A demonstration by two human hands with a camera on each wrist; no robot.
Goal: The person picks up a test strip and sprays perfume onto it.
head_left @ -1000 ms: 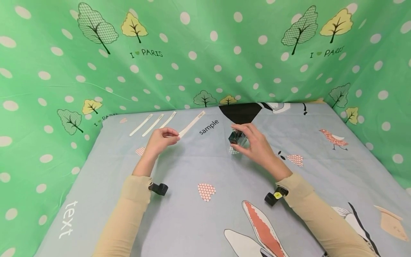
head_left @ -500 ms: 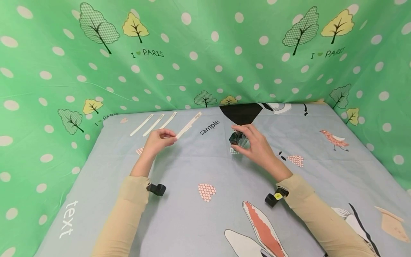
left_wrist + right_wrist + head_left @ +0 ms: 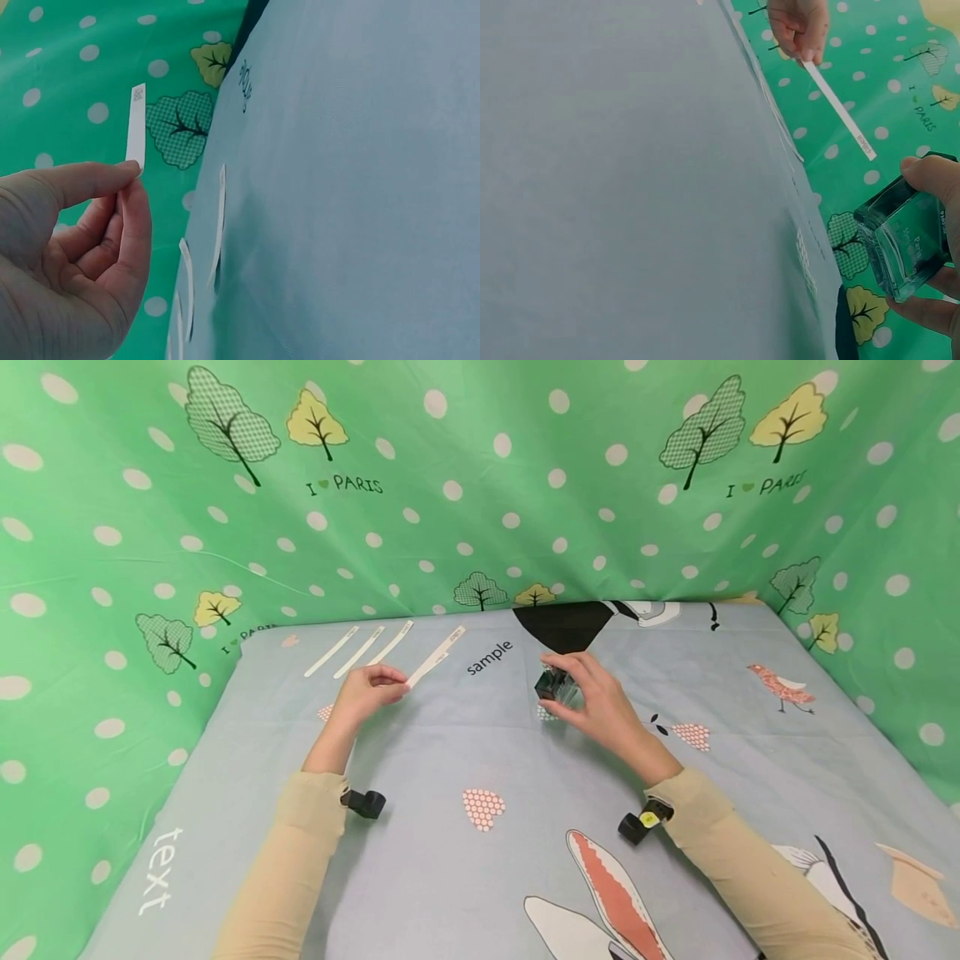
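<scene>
My left hand (image 3: pixel 366 693) pinches the lower end of a white paper perfume test strip (image 3: pixel 136 124) between thumb and forefinger, with a small printed mark at its far tip. In the head view the held strip overlaps another strip whose labelled end (image 3: pixel 441 657) shows beside it. On the right, my right hand (image 3: pixel 600 702) holds a square, dark green glass perfume bottle (image 3: pixel 907 244) by its opposite sides between thumb and fingers. The right wrist view shows the bottle raised off the cloth, with lettering on its face. The hands are well apart, the strip's tip pointing away from me.
Several similar strips, such as one paper strip (image 3: pixel 330 652) at the far left, lie side by side on the grey-blue printed cloth (image 3: pixel 420 860). Behind the table hangs a green dotted curtain (image 3: pixel 495 527). Both wrists wear black cameras (image 3: pixel 366 803).
My left hand has shifted slightly left and down with its strip, so the end of the strip lying beneath now shows. The right hand and bottle have stayed nearly still.
</scene>
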